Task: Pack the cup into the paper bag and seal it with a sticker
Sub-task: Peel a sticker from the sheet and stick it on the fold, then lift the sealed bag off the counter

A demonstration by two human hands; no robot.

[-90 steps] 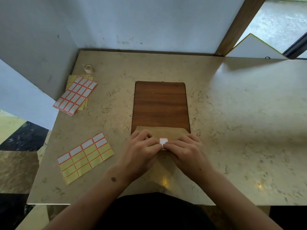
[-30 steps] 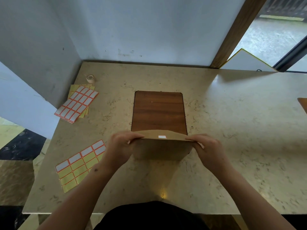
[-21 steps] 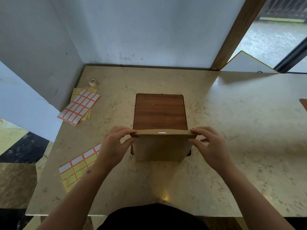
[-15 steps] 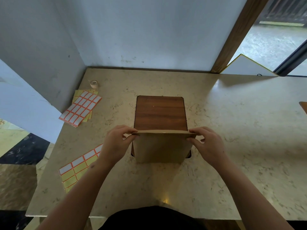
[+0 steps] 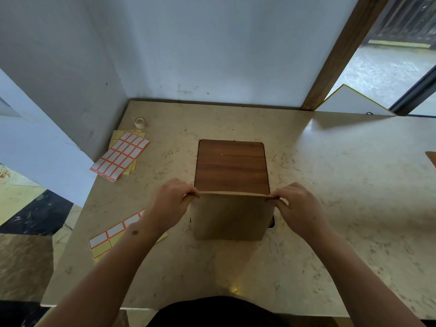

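Note:
A brown paper bag (image 5: 232,215) stands upright at the near end of a dark wooden board (image 5: 231,165), its plain side toward me. My left hand (image 5: 171,204) pinches its top left corner and my right hand (image 5: 298,205) pinches its top right corner. The folded top edge runs level between my hands. No cup shows, and the sticker on the fold is out of sight from this angle.
A partly used sticker sheet (image 5: 111,234) lies under my left forearm. More sticker sheets (image 5: 120,155) and a small tape roll (image 5: 139,122) sit at the far left. The marble table (image 5: 342,208) ends at walls behind and left; another board's corner (image 5: 431,159) pokes in at right.
Three seconds ago both hands pressed a sticker onto the bag's fold as it lay flat. Since then they moved to the top corners and raised the bag upright; the sticker has turned out of view.

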